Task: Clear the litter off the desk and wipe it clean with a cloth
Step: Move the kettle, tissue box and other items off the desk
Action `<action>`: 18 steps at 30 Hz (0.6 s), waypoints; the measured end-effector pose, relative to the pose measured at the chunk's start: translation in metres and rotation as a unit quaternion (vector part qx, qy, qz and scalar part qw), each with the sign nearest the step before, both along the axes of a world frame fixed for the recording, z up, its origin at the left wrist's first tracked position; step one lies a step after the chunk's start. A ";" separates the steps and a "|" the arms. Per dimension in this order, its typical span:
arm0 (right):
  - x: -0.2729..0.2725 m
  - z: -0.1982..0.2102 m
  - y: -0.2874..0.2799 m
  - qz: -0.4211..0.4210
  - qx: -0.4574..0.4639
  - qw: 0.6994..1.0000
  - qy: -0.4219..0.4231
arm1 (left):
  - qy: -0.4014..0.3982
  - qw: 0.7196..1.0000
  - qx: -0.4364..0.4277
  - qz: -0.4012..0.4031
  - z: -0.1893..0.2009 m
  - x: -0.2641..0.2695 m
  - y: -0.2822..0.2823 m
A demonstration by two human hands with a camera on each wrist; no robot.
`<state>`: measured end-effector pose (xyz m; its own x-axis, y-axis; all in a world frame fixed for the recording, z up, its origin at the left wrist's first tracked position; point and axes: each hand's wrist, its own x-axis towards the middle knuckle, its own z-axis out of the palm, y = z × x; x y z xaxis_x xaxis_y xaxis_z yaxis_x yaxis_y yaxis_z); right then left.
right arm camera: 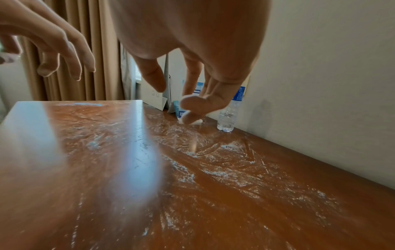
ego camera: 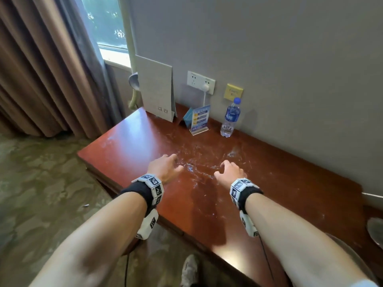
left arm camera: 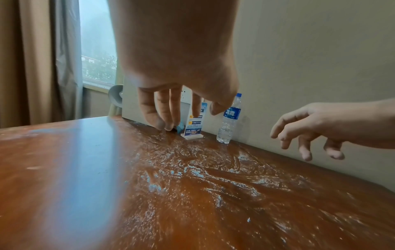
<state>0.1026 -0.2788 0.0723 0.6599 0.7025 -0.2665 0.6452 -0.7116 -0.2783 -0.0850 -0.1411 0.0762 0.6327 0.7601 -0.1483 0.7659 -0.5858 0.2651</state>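
Observation:
A reddish-brown wooden desk [ego camera: 290, 183] stands against the grey wall, its middle smeared with white powdery residue [ego camera: 199, 162]. The same smears [left arm camera: 203, 174] show in the left wrist view and as streaks [right arm camera: 224, 165] in the right wrist view. My left hand [ego camera: 165, 166] hovers above the desk's near middle, fingers loosely curled downward and holding nothing. My right hand [ego camera: 230, 170] hovers beside it to the right, fingers also hanging relaxed and empty. Neither hand touches the surface. No cloth is in view.
At the back of the desk stand a clear water bottle [ego camera: 231, 118] with a blue cap, a blue sign in an acrylic stand [ego camera: 200, 120] and a grey folded card [ego camera: 157, 90]. Brown curtains [ego camera: 41, 69] hang at the left. A wall socket [ego camera: 201, 81] carries a plug.

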 end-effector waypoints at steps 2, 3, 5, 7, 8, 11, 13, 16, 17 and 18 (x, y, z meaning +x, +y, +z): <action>0.007 -0.004 0.008 -0.014 0.000 1.000 0.004 | 0.001 1.000 -0.008 -0.011 -0.005 0.012 0.011; 0.012 -0.006 0.013 -0.020 -0.002 1.000 0.007 | 0.000 1.000 -0.010 -0.015 -0.007 0.018 0.017; 0.022 -0.010 0.024 -0.029 -0.006 0.999 0.013 | 0.003 1.000 -0.014 -0.026 -0.010 0.033 0.032; 0.036 -0.014 0.037 -0.041 -0.003 0.999 0.021 | 0.030 0.998 -0.018 -0.053 -0.014 0.050 0.050; 0.043 -0.016 0.043 -0.048 -0.002 0.998 0.026 | 0.051 0.996 -0.020 -0.074 -0.016 0.058 0.060; 0.064 -0.025 0.063 -0.069 -0.002 0.997 0.045 | 0.097 0.987 -0.032 -0.122 -0.022 0.083 0.084; 0.077 -0.033 0.077 -0.080 0.001 0.995 0.061 | 0.098 0.986 -0.041 -0.131 -0.025 0.100 0.101; 0.097 -0.043 0.096 -0.090 -0.007 0.993 0.075 | 0.088 0.987 -0.053 -0.119 -0.028 0.124 0.127; 0.103 -0.046 0.102 -0.093 -0.008 0.992 0.081 | 0.080 0.989 -0.058 -0.113 -0.028 0.131 0.133; 0.109 -0.047 0.108 -0.097 -0.007 0.992 0.084 | 0.067 0.990 -0.062 -0.104 -0.028 0.137 0.139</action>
<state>0.2119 -0.1712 0.0252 0.7276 0.5623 -0.3930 0.4407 -0.8222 -0.3603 0.0521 -0.0018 0.0486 0.7418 0.5861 -0.3259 0.6654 -0.7036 0.2494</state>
